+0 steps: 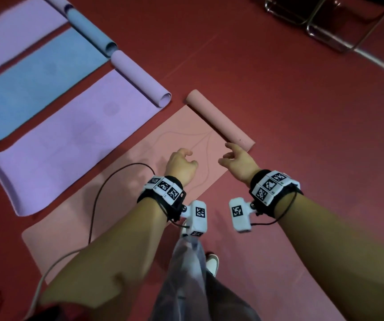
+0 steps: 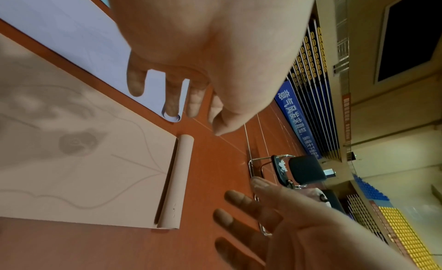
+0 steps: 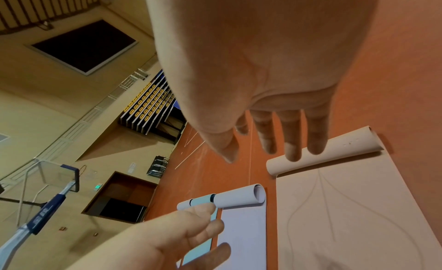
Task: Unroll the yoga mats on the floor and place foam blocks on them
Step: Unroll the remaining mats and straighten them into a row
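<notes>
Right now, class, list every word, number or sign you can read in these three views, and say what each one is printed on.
"意气风发求真知": white characters on the blue banner below the stands; the rest of the line is too blurred.
Red wall sign: too blurred to read.
White lettering on the blue hoop padding: too blurred.
Green lit sign: too small.
Wrist bands: square code patterns only, no words.

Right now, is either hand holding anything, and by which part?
Nothing is held. The left hand and right hand hover open above the pink mat, short of its rolled end.
</notes>
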{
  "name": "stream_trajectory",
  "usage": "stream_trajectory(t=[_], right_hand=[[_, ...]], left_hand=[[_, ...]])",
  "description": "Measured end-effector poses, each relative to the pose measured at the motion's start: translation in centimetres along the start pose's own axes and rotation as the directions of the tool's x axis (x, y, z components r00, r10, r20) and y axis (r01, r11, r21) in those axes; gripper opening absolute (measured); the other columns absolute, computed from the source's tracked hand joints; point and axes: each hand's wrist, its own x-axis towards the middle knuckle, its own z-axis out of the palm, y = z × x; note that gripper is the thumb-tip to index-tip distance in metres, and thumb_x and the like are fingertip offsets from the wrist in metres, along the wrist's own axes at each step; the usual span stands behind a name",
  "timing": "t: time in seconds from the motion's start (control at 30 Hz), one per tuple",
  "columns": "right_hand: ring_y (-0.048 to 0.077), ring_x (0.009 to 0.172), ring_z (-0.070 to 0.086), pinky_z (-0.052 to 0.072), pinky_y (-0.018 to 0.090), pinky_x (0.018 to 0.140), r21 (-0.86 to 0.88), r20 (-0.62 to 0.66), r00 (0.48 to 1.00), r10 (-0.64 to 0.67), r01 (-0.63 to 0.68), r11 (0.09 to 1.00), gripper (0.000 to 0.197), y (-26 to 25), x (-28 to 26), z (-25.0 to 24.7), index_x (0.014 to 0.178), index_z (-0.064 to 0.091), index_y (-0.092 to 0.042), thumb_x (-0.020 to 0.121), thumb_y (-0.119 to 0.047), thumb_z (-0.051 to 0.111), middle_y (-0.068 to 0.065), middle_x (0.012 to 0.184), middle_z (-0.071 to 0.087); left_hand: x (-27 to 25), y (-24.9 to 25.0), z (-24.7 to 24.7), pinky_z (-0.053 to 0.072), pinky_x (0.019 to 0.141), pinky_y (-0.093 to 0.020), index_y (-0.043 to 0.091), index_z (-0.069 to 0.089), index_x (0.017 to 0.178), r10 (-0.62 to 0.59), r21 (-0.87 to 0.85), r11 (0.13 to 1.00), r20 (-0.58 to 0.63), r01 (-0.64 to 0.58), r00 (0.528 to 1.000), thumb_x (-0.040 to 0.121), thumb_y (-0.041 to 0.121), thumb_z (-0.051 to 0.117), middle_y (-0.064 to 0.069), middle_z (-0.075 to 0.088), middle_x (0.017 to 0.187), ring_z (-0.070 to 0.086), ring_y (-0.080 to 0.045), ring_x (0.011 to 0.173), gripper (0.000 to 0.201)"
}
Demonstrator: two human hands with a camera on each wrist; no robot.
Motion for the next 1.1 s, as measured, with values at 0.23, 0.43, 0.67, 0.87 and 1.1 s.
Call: stream_trajectory(t=[0.23,0.43,0.67,0.87,1.1], right_hand=[[0.022,0.111,0.058,0.043,0.027,0.091,0.017,-0.010,0.999,0.052,-0.052,0.999,0.061,1.2,10.5,-7.1,0.145,0.040,-0.021,0.090,-0.022,0.065,0.004,0.120,0.059],[0.020,0.101,0.060,0.045,0.027,0.082,0.015,0.011,0.985,0.171,-0.172,0.985,0.059,3.2,21.2,-14.0,0.145,0.041,-0.020,0.090,-0.021,0.064,0.000,0.115,0.062],[0.019,0.094,0.058,0.041,0.024,0.076,-0.034,0.083,0.969,0.231,-0.229,0.973,0.056,5.7,33.1,-19.9,0.146,0.040,-0.016,0.092,-0.016,0.057,-0.001,0.105,0.061],[0.015,0.076,0.057,0.040,0.022,0.059,-0.098,0.189,0.957,0.220,-0.205,0.974,0.054,11.0,45.6,-19.8,0.143,0.043,-0.015,0.091,-0.012,0.056,-0.002,0.088,0.062],[0.018,0.101,0.057,0.038,0.023,0.080,-0.203,0.377,0.910,0.176,-0.104,0.974,0.051,21.8,59.3,-15.9,0.143,0.041,-0.025,0.094,-0.019,0.054,-0.003,0.116,0.059]], left_hand=[[10.9,6.2,6.3,0.037,0.087,-0.021,0.017,0.056,0.131,-0.005,0.018,1.000,0.048,0.004,0.999,0.091,0.016,0.057,-0.005,0.052,0.138,0.056,-0.018,0.109,0.039],[21.7,11.9,11.9,0.036,0.084,-0.019,0.013,0.057,0.131,-0.083,0.034,0.996,0.097,0.080,0.992,0.092,0.013,0.056,-0.006,0.055,0.135,0.057,-0.018,0.107,0.039],[32.2,16.1,18.0,0.038,0.095,-0.023,0.017,0.059,0.126,-0.168,-0.019,0.985,0.077,0.170,0.983,0.089,0.015,0.059,-0.005,0.054,0.135,0.056,-0.020,0.118,0.037],[40.8,14.3,25.4,0.041,0.093,-0.026,0.015,0.057,0.128,-0.316,-0.068,0.946,0.033,0.318,0.948,0.090,0.015,0.059,-0.004,0.056,0.135,0.055,-0.024,0.119,0.038],[50.4,6.6,34.3,0.041,0.064,-0.011,0.010,0.054,0.131,-0.440,-0.055,0.897,-0.056,0.438,0.896,0.093,0.009,0.057,-0.006,0.057,0.130,0.054,-0.011,0.075,0.038]])
